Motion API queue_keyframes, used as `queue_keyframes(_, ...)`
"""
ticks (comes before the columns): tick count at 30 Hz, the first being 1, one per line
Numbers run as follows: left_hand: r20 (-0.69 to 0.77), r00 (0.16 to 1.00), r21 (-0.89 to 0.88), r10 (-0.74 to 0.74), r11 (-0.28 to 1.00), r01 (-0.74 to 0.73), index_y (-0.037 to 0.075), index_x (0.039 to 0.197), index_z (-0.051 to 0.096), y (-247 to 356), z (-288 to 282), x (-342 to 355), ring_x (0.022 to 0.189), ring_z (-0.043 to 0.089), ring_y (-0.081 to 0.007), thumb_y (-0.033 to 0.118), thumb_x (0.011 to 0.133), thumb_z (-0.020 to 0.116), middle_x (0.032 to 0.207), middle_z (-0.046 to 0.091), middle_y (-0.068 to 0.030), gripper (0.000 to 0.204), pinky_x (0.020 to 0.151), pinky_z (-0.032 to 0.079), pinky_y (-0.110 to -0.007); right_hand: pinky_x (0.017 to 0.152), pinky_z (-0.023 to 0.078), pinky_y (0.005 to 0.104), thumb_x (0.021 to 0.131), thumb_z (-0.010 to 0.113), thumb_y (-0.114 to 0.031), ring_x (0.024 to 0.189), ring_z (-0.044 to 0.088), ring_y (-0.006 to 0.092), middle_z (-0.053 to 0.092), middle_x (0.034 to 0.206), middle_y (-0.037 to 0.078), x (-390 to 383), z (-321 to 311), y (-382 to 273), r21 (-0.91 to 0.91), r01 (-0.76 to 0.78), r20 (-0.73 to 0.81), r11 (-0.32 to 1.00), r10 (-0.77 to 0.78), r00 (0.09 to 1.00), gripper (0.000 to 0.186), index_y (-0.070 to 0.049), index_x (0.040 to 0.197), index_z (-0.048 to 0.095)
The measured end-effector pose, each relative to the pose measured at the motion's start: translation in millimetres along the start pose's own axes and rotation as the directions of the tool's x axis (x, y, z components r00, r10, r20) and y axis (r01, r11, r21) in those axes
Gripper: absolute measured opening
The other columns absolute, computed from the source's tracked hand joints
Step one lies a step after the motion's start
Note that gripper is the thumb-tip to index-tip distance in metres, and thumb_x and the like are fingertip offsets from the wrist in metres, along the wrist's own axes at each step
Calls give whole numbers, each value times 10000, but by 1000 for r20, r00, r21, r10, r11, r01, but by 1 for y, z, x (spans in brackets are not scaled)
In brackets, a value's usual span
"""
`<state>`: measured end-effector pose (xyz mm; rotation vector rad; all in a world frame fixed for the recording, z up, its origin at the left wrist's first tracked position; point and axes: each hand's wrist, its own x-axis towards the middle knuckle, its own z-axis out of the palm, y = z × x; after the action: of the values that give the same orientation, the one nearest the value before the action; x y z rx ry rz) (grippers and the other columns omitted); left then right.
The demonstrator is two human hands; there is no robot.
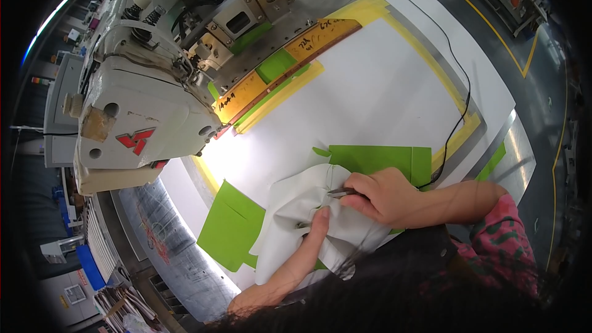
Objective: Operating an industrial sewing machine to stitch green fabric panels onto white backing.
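Note:
A crumpled white fabric piece point(287, 194) lies bunched in front of me. My left hand point(313, 234) is closed on it, the thumb pressing on top and the fingers hidden beneath the folds. My right hand point(388, 197) is closed round a small dark pointed metal tool point(340, 192), which looks like thread snips; its tip is at the fabric, just beyond my left thumb. Whether the blades are apart cannot be seen. Flat green pieces flank the white fabric: one green piece point(231, 225) to its left, another green piece point(382, 159) behind my right hand.
A large sewing machine head point(148, 111) stands at the left, its lamp lighting the white work surface point(388, 80). Yellow tape point(425, 55) borders that surface. A yellow-orange strip point(314, 37) lies along the machine bed. A black cord point(465, 86) runs down towards my right forearm.

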<state>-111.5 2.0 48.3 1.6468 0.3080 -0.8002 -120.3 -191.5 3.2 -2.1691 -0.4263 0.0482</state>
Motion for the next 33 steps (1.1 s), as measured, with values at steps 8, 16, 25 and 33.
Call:
queue_keyframes(8, -3, 999, -178, -47, 983, 46, 28, 1267, 480, 3, 7, 4, 1075, 524, -159, 294, 895, 629, 1191, 552, -79, 481, 920, 431, -299, 513, 370, 283, 972, 460, -375, 556, 425, 111, 471, 641, -2, 6, -4, -2, 639, -383, 321, 667, 221, 921, 343, -64, 833, 505)
queue_keyframes(16, -14, 999, -224, -35, 974, 31, 25, 1235, 500, 9, 6, -6, 1035, 543, -152, 262, 881, 649, 1151, 568, -78, 451, 893, 445, -294, 473, 236, 207, 988, 390, -445, 548, 259, 37, 347, 636, -66, 7, -4, -3, 750, -606, 590, 266, 146, 794, 405, -96, 796, 465)
queue_keyframes(25, -9, 997, -112, -81, 991, 80, 19, 1289, 450, -4, 1, 9, 1121, 503, -178, 290, 901, 607, 1233, 526, -98, 498, 961, 413, -306, 500, 277, 191, 958, 488, -423, 555, 314, 36, 393, 638, -50, 8, -30, 18, 949, -219, 163, 226, 245, 956, 369, -60, 891, 507)
queue_keyframes(33, -103, 983, -149, 154, 974, -168, 2, 1254, 464, -2, 0, 11, 1054, 543, -191, 209, 839, 704, 1165, 561, -106, 523, 923, 447, -326, 594, 378, 235, 844, 680, -341, 656, 440, 55, 498, 693, -44, 16, -22, 6, 626, -446, 278, 640, 351, 894, 332, -25, 911, 605)
